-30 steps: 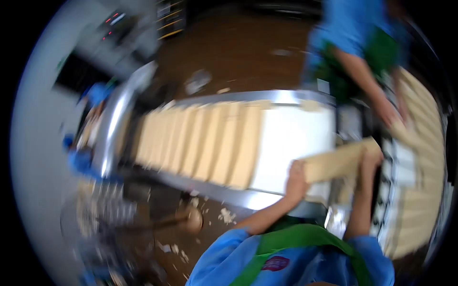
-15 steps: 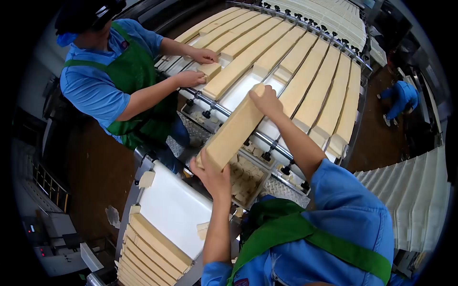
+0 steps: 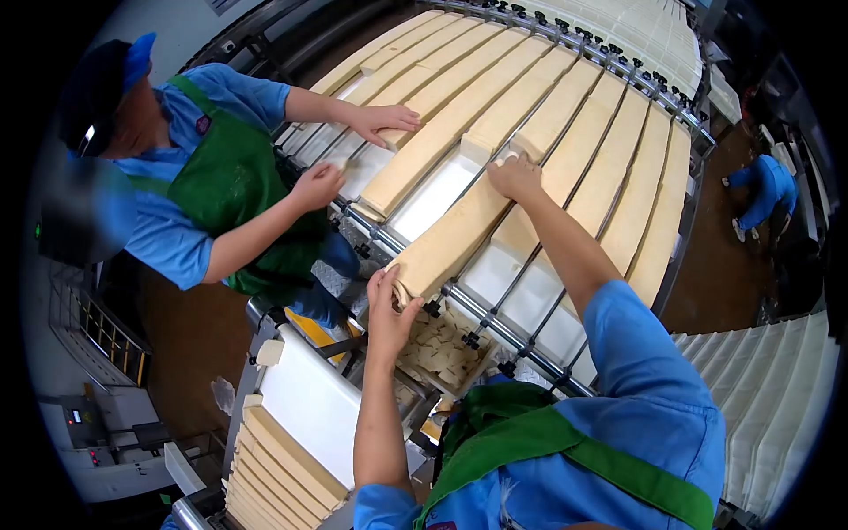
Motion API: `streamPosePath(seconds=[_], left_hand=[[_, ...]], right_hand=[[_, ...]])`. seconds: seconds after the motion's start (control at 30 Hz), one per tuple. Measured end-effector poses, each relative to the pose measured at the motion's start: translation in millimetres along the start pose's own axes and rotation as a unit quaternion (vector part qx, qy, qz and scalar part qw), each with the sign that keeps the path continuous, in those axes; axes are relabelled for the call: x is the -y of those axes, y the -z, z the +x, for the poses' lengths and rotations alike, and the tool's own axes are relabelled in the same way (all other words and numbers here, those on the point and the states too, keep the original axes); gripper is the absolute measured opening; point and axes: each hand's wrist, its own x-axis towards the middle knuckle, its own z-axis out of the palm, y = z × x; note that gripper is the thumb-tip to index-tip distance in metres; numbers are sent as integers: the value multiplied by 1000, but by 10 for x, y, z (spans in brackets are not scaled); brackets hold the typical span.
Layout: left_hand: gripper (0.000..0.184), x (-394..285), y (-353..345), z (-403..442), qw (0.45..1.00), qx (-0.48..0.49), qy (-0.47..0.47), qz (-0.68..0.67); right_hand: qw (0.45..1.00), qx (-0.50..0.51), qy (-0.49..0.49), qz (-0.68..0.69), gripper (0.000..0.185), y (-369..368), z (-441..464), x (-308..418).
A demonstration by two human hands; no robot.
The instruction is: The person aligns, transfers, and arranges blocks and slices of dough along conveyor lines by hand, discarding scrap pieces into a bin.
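Note:
A long pale-yellow block [image 3: 455, 234] lies on the white slatted table, its near end reaching over the front rail. My left hand [image 3: 387, 318] is closed at that near end, fingers and thumb around a thin curled strip [image 3: 402, 293] of the same pale material. At the far end, my right hand [image 3: 517, 179] is closed over the block's top, with a bit of pale material by the fingertips. Another pale block [image 3: 548, 115] lies just beyond my right hand. What the blocks are made of I cannot tell.
Several similar blocks [image 3: 609, 168] lie in rows, divided by thin rods. A metal rail [image 3: 477, 305] with black knobs runs along the front. Below is a bin of torn scraps [image 3: 442, 344]. A co-worker's hands [image 3: 389, 121] are at the left rows. Stacked slabs [image 3: 283, 459] lie lower left.
The block in my hands has gone from tilted above the table to lying in a row. The co-worker has let go of a short piece, and one of their hands now rests on a block.

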Motion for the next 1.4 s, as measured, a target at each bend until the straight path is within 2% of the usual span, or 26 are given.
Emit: streamPosePath(seconds=[0.07,0.2,0.27,0.37,0.5,0.57,0.6,0.67,0.7,0.73,0.8,0.83,0.87,0.9,0.93,1.0,1.13,1.2,1.27,1.33,1.4], left_hand=[[63,-11,-75,61,1000,-5,5,-2],[64,-78,-197,131,998,0,36,-44],[64,-90,-234,150,999,-8,25,-18],[63,-58,-281,169,1000,-11,24,-17],[63,-67,-308,178,999,-15,28,-18],[60,-82,-327,215,1000,-6,11,-13],[60,-117,-355,268,1000,-10,12,-11],[54,-206,-492,403,999,12,-19,-29],[53,-170,-565,438,1000,10,-17,-24],[53,-128,-618,467,1000,8,-13,-18],[53,-147,-591,430,999,-10,-8,-31],[53,-125,-569,389,998,-42,-5,-40],[53,-85,-532,332,996,-72,0,-49],[52,-69,-480,266,990,-133,14,-41],[52,-47,-433,174,980,-192,29,-31],[51,25,-376,-49,950,-277,124,-74],[52,61,-253,-532,928,-315,184,-77],[56,78,-225,-776,926,-299,195,-122],[62,65,-228,-1005,938,-272,213,-7],[65,126,-229,-1247,943,-266,200,-6],[66,158,-229,-1479,947,-266,182,-11]], right_hand=[[993,-114,18,0,65,-113,48,-29],[990,-128,55,-21,56,-108,62,-106],[978,-188,70,-61,55,-136,91,-141],[987,-141,61,-41,55,-62,88,-182],[989,-133,54,-15,53,-37,77,-173],[975,-202,75,-54,49,-29,-12,-145],[975,-203,79,-52,49,9,-123,-70],[946,-288,141,-49,44,-11,-397,120],[934,-301,193,-12,42,-88,-526,241],[933,-298,202,-12,42,-171,-685,331],[889,-226,374,135,44,-322,-1047,503],[886,-217,387,138,44,-379,-1197,560],[873,-163,439,137,40,-436,-1347,595],[855,-105,490,133,37,-482,-1476,605],[851,-87,500,135,37,-506,-1552,607],[885,-105,452,-35,25,-534,-1605,596],[892,-141,430,-5,17,-620,-1578,518],[904,-160,396,-18,16,-714,-1582,555],[903,-174,391,-26,15,-731,-1593,585],[896,-244,370,29,24,-744,-1609,588],[901,-236,364,28,30,-723,-1667,575]])
